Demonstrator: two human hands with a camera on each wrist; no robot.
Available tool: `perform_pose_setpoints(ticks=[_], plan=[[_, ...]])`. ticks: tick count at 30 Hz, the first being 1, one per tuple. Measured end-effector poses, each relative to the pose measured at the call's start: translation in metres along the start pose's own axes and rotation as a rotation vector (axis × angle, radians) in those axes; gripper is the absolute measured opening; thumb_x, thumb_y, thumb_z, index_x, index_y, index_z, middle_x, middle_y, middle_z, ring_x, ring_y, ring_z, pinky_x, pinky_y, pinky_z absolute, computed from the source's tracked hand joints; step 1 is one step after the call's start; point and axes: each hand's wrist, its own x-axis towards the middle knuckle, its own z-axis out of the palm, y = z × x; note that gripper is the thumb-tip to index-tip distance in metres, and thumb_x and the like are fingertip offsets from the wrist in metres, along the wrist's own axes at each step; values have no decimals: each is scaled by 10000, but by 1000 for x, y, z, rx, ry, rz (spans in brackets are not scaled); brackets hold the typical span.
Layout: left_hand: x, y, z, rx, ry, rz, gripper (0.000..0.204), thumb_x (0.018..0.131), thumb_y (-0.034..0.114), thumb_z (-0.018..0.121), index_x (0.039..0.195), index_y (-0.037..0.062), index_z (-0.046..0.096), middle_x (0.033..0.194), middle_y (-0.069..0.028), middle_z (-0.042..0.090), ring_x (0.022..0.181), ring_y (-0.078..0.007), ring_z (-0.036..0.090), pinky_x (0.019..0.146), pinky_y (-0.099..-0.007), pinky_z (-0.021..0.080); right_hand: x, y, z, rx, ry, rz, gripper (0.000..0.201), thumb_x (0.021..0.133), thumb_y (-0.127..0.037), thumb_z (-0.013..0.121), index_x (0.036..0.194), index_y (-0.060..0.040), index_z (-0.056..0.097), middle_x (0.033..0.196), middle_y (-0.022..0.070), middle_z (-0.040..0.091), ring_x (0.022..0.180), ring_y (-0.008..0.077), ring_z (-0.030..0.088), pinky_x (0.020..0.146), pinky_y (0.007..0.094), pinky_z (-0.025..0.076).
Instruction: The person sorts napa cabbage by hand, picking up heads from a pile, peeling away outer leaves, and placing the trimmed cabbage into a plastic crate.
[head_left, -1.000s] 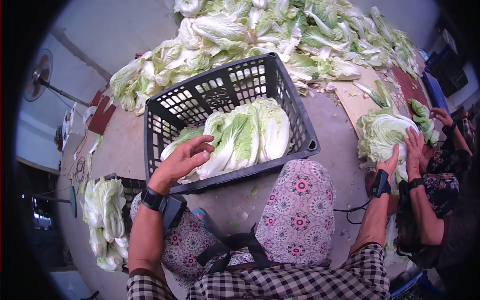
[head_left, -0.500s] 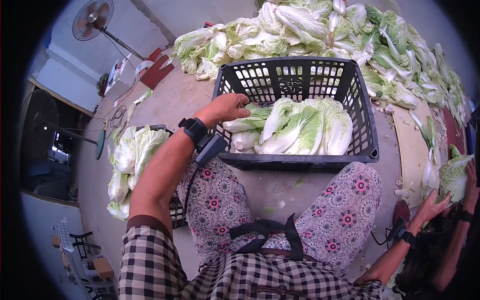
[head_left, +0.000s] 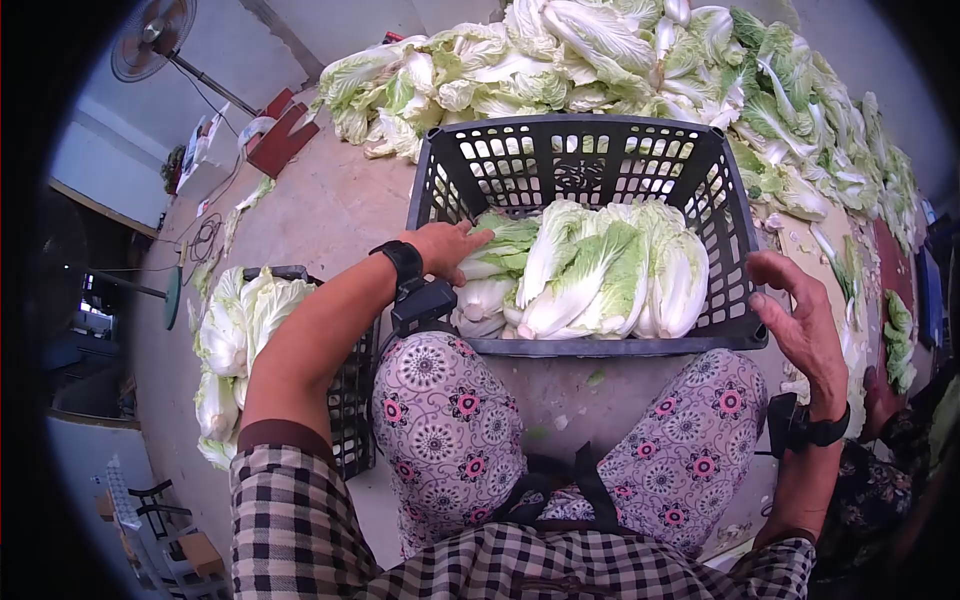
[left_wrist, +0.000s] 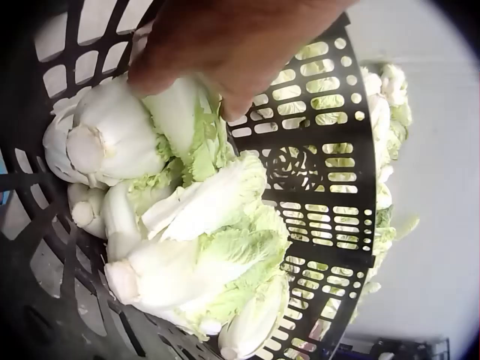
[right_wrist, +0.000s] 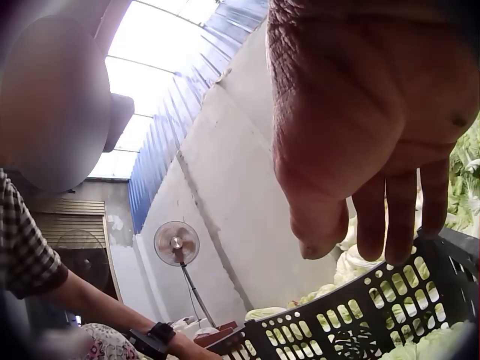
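Observation:
A black plastic crate (head_left: pixel 640 347) stands before my knees, holding several napa cabbages (head_left: pixel 570 285) laid with their white bases toward me. My left hand (head_left: pixel 440 248) reaches over the crate's left rim, its fingers stretched over the leftmost cabbage (head_left: pixel 485 300). In the left wrist view, the thumb and fingers of the left hand (left_wrist: pixel 217 52) lie across the top of that cabbage (left_wrist: pixel 112 135). My right hand (head_left: pixel 800 310) hovers at the crate's right front corner, fingers parted and nothing in it. The right wrist view shows the palm of the right hand (right_wrist: pixel 360 135) with fingers hanging down.
A large heap of napa cabbages (head_left: pixel 600 60) lies behind the crate. At the left, a second crate (head_left: pixel 350 420) has cabbages (head_left: pixel 235 340) on it. A standing fan (head_left: pixel 152 35) and red box (head_left: pixel 280 135) are at the far left. Another person (head_left: pixel 850 510) sits close on the right.
My right hand has left a cabbage at the right, near another person's hands, and come left to the crate's corner. My left hand has lowered onto the leftmost cabbage. The view has turned right-to-left.

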Motion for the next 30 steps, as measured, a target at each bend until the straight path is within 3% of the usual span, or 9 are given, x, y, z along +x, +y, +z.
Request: perform_pose_setpoints(ticks=[2, 6, 9, 12, 15, 20, 24, 28, 30], plan=[[5, 8, -4, 23, -55, -1, 818, 673, 251, 741, 1378, 119, 348, 1214, -222, 531, 1010, -384, 585, 896, -392, 467, 9, -3, 9, 21, -63, 7, 485, 818, -300, 671, 1164, 19, 553, 1035, 151, 643, 959, 241, 596, 878, 356, 451], [-8, -7, -20, -455, 227, -85, 694, 680, 200, 664, 1319, 79, 419, 1064, -177, 612, 933, -330, 621, 830, -357, 497, 20, -2, 22, -2, -197, 27, 551, 825, -413, 647, 1152, 19, 545, 1011, 130, 629, 933, 226, 582, 867, 342, 444], [-50, -4, -44, -985, 424, -52, 616, 724, 237, 632, 1280, 44, 449, 1038, -118, 608, 903, -219, 617, 781, -311, 510, 21, -8, 24, 11, -189, -7, 461, 800, -244, 649, 1154, 33, 544, 1026, 201, 634, 945, 311, 616, 855, 370, 467], [-88, 13, -71, -1365, 406, -120, 565, 762, 268, 598, 1259, 35, 463, 1033, -73, 586, 889, -134, 586, 727, -275, 513, 23, -18, 21, -1, -172, -30, 444, 784, -198, 645, 1154, 26, 546, 1052, 208, 630, 969, 342, 609, 857, 382, 468], [-92, 18, -71, -1423, 423, -144, 532, 780, 272, 577, 1254, 55, 472, 1044, -71, 580, 883, -122, 579, 698, -273, 515, 18, -26, 22, -18, -179, -86, 440, 786, -188, 647, 1160, 19, 544, 1048, 205, 630, 959, 344, 606, 845, 388, 468], [-125, 66, -86, -1632, 558, 154, 883, 660, 156, 648, 1413, -22, 221, 1271, -162, 494, 1124, -221, 531, 907, -306, 458, 5, -36, 19, 85, -201, -92, 424, 798, -188, 644, 1162, 7, 546, 1045, 211, 627, 949, 342, 605, 835, 398, 468], [-138, 87, -91, -1711, 513, 262, 980, 625, 144, 670, 1445, -25, 160, 1405, -170, 376, 1280, -245, 403, 1059, -339, 321, 4, -45, 25, 78, -280, -108, 455, 807, -256, 652, 1161, 9, 548, 1038, 205, 632, 962, 345, 614, 849, 389, 473], [-146, 112, -95, -1641, 489, 429, 960, 607, 146, 704, 1419, -21, 221, 1425, -140, 333, 1324, -243, 334, 1107, -346, 229, 0, -63, 40, 599, -230, 36, 602, 781, -445, 696, 1170, -5, 562, 1136, 141, 609, 1023, 267, 585, 881, 383, 462], [-146, 129, -94, -1634, 480, 473, 939, 619, 127, 700, 1417, -10, 224, 1431, -127, 314, 1337, -235, 305, 1109, -345, 225, 4, -64, 41, 519, -150, -128, 574, 801, -433, 682, 1166, -6, 565, 1151, 127, 594, 1026, 237, 573, 878, 363, 465]])
